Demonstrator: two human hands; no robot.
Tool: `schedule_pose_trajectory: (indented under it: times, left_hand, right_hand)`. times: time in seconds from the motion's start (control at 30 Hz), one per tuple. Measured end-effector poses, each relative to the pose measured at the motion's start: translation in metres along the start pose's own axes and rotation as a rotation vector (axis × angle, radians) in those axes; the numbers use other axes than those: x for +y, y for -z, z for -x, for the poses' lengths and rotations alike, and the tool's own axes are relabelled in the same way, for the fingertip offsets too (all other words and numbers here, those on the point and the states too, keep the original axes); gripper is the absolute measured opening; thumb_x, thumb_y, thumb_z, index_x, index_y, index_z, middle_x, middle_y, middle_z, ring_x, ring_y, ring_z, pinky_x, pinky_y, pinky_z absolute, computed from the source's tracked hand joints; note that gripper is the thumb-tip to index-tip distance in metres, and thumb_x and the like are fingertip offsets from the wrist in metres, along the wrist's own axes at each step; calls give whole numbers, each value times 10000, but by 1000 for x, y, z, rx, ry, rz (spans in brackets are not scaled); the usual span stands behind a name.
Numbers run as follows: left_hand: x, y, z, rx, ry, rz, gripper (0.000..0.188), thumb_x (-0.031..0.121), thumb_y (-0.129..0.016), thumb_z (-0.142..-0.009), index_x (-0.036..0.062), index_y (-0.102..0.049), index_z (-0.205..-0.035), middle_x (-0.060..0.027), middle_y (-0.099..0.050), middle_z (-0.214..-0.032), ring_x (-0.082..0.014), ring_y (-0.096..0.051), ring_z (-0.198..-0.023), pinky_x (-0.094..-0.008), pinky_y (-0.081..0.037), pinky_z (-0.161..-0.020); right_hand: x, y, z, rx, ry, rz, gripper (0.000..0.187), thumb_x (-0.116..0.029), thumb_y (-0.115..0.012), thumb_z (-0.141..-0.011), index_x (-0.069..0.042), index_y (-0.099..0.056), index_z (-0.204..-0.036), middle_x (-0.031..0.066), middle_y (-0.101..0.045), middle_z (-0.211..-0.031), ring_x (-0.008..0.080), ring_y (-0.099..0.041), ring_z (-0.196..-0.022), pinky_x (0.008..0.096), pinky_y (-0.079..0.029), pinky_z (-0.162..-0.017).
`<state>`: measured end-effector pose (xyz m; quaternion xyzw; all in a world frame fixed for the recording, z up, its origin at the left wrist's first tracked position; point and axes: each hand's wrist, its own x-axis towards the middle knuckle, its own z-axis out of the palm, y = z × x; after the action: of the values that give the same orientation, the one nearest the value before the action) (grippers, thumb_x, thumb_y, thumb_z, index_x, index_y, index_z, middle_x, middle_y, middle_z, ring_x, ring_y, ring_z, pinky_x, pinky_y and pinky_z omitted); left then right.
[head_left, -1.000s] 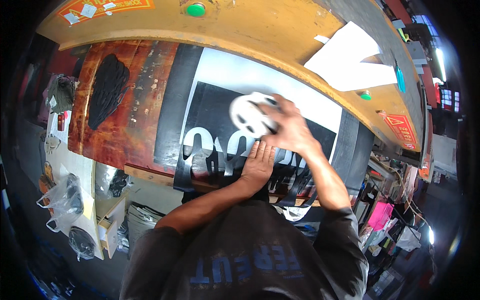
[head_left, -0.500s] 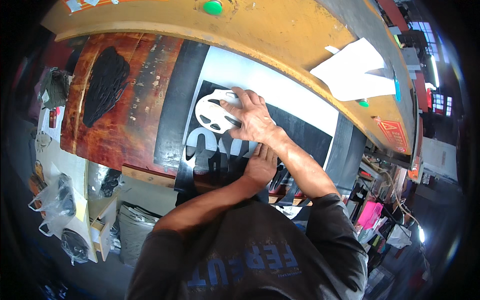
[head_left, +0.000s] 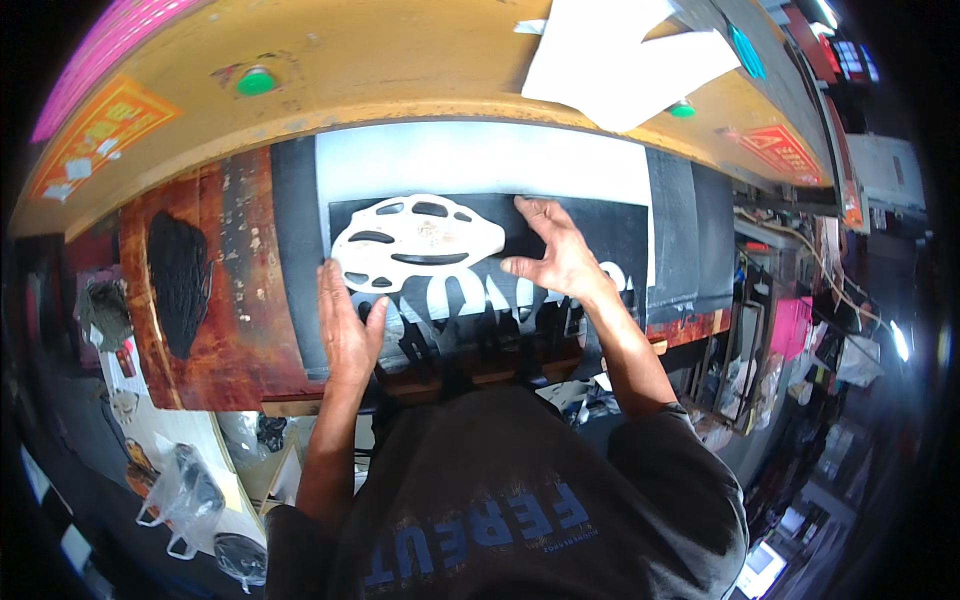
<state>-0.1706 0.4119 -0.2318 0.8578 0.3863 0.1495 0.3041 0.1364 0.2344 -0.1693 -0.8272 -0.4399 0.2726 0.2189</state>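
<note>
I see the white oval cutout [head_left: 415, 243], pierced with dark slots, lying flat on the black sheet [head_left: 600, 225] with its long axis running left to right. My left hand [head_left: 345, 330] rests flat and open just near of the cutout's left end, fingertips touching its edge, gripping nothing. My right hand [head_left: 555, 255] lies spread and open on the black sheet just right of the cutout, holding nothing; whether it touches the cutout I cannot tell. The left hand is the nearer of the two.

On the far yellow machine front [head_left: 400, 70] sit a green round button [head_left: 256, 80], an orange diamond label [head_left: 105, 125] at far left, a red-orange label [head_left: 785, 150] at far right, and white paper sheets [head_left: 620, 50]. A black mesh patch [head_left: 178, 270] lies on the brown worktop [head_left: 235, 330] at left.
</note>
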Motion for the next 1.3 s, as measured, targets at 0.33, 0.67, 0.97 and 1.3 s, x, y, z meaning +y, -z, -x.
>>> schedule_pose_trajectory:
  times: [0.33,0.67,0.97,1.3]
  left_hand:
    - [-25,6,-22,-90,-62,32,1019,183,-876,-829,-62,-311,-1640,-339,-412,-1633,-489,-350,-1561,-505,-282,-1294]
    - [-32,18,-43,-98,-23,16,927,253,-939,-750,26,-527,-1548,-215,-598,-1520,-383,-549,-1426,-457,-432,-1217]
    - [-32,13,-36,-67,-33,53,928,163,-924,-798,78,-475,-1606,-231,-572,-1546,-369,-547,-1449,-453,-435,-1222]
    - [-46,20,-43,-134,-149,120,863,185,-866,-884,108,-444,-1633,-248,-559,-1561,-382,-544,-1459,-451,-431,-1213]
  right_hand:
    - [21,-32,2,112,128,141,808,-372,-964,-717,-145,-694,-1444,161,-578,-1357,371,-573,-1266,470,-498,-1099]
    - [40,-59,-5,258,150,134,605,-574,-875,-798,-252,-791,-1304,87,-630,-1276,322,-588,-1234,469,-491,-1062]
    - [47,-70,-3,405,237,205,583,-547,-889,-809,-199,-807,-1270,77,-639,-1198,275,-621,-1153,399,-538,-998]
    - [56,-76,-6,372,158,155,595,-606,-849,-831,-256,-787,-1307,68,-649,-1253,296,-611,-1206,428,-516,-1044]
